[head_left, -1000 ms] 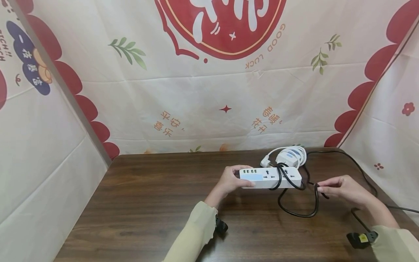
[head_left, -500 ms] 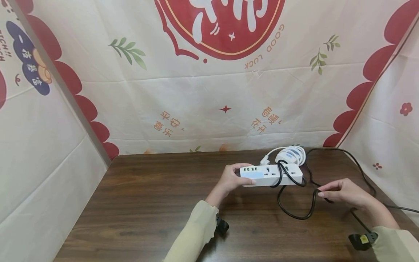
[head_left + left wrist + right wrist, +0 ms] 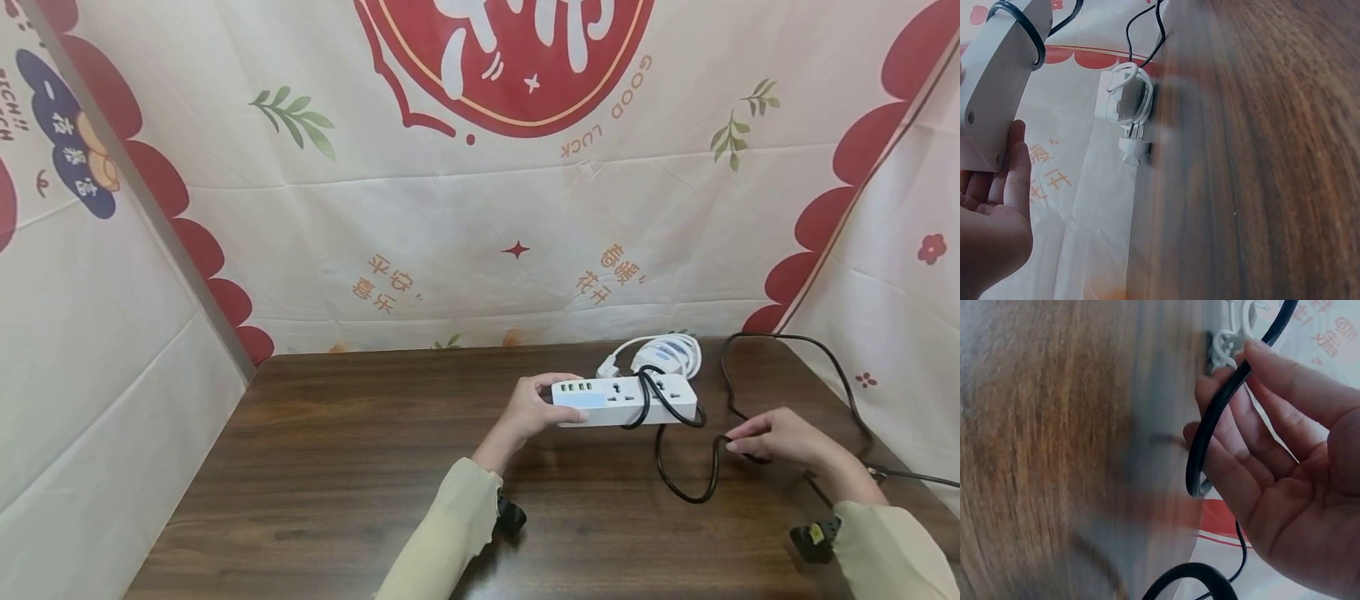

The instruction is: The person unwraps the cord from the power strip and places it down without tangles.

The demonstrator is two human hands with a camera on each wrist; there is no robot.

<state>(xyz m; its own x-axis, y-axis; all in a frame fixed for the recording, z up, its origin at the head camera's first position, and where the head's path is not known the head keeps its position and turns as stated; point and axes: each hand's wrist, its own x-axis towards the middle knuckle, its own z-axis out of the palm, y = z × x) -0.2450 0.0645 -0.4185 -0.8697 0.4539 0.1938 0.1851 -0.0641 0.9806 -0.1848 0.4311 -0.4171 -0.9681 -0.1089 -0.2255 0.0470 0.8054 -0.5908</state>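
White, long, box-shaped plastic power strip (image 3: pixel 617 410) is held up above the brown wood-grain table (image 3: pixel 337 458), right of the middle, its socket face turned upward. Four small dark ports and a pale blue label mark its left part; sockets fill the rest. The left hand (image 3: pixel 534 408) grips its left end, thumb along the near side and fingers behind the far side. A thick, glossy black cable (image 3: pixel 697 499) is wound around the strip's right part, then drops in a loose loop on the near side and rises to the right hand (image 3: pixel 783 438). There the thumb and fingers pinch the cable, well apart from the strip. More black cable curves across the table's far right.

Beyond the strip, near the far edge, lies a coiled white cord (image 3: pixel 686 358) around a white block, with a white two-pin plug (image 3: pixel 608 367) at its left. Pale sleeves (image 3: pixel 442 529) cover both forearms, and a cream cloth backdrop (image 3: pixel 450 217) printed with red scallops and green leaves rises behind.
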